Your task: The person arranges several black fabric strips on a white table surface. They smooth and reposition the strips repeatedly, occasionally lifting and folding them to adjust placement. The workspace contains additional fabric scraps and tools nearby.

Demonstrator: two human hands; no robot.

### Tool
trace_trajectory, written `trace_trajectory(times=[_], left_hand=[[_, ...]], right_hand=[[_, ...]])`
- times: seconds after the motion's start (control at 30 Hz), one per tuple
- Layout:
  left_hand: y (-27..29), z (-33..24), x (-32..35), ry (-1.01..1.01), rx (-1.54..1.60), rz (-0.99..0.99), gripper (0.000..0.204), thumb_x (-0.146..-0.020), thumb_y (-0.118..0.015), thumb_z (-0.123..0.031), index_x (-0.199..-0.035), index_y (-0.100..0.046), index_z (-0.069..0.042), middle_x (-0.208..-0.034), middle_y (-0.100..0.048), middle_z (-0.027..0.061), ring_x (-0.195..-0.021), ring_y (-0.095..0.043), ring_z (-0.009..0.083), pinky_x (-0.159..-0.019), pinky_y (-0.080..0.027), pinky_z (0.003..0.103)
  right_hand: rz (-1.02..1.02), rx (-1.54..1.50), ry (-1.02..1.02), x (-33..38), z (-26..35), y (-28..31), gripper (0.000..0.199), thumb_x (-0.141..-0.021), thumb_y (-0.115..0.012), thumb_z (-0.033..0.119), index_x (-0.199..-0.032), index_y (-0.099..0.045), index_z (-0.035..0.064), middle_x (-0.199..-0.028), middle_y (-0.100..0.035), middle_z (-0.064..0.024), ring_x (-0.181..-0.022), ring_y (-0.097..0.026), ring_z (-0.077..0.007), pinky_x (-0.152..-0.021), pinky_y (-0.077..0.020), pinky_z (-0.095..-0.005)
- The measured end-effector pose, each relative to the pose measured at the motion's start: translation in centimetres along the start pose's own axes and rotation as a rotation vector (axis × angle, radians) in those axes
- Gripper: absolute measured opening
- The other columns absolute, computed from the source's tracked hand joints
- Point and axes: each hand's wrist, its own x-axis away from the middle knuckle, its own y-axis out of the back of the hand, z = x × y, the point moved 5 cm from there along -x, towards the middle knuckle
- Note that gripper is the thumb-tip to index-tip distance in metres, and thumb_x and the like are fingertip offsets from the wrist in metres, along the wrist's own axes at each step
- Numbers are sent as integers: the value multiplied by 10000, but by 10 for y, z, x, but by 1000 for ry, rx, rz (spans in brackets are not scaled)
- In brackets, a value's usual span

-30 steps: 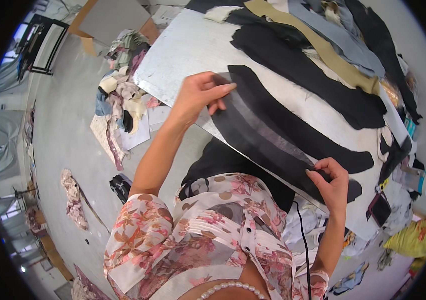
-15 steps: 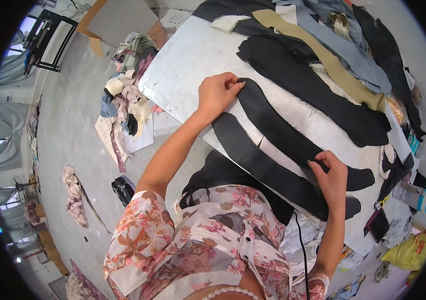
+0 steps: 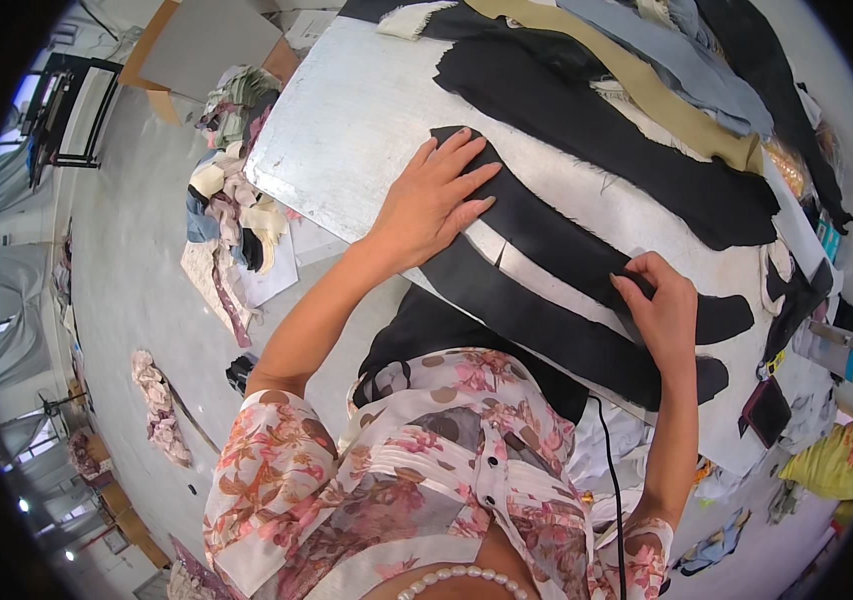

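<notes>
Two long curved strips of black fabric lie side by side on the pale tabletop [image 3: 347,130]. On the farther black fabric strip [image 3: 552,225], my left hand [image 3: 432,195] rests flat near its left end, fingers spread. My right hand [image 3: 665,305] pinches the near edge of that same strip toward its right end, thumb and forefinger together. The nearer black fabric strip [image 3: 537,318] runs along the table's near edge, below both hands. White shows between the strips, with a small dark pointed sliver [image 3: 502,254] there.
Beyond the strips lie a wide frayed black fabric piece [image 3: 597,140], a khaki strip [image 3: 637,85] and blue-grey fabric [image 3: 682,70]. A dark phone-like object [image 3: 767,412] sits at the right edge. Fabric scraps [image 3: 232,200] lie heaped on the floor left. A black cable [image 3: 609,490] hangs in front.
My left hand has gone from pinching the farther strip's left tip to lying flat on it with fingers spread. My right hand keeps its pinch. The whole view has shifted slightly.
</notes>
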Motion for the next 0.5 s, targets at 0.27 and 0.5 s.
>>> trace_trajectory(times=[0.27, 0.5], left_hand=[[-6, 5, 2, 4, -65, 76, 431, -982, -537, -310, -1369, -557, -121, -1540, -371, 144, -1451, -304, 323, -1194, -204, 505], [-30, -60, 9, -234, -20, 321, 545, -954, -548, -402, -1422, -502, -127, -1579, -292, 145, -1477, -248, 301, -1205, -148, 527]], right_hand=[[-46, 35, 59, -2, -7, -5, 174, -807, -741, 114, -876, -611, 20, -748, -674, -126, -689, -661, -286, -641, -488, -341], [-15, 31, 54, -1, -5, -2, 260, -780, -771, 132, -966, -604, 62, -737, -672, -121, -684, -665, -290, -627, -483, -364]])
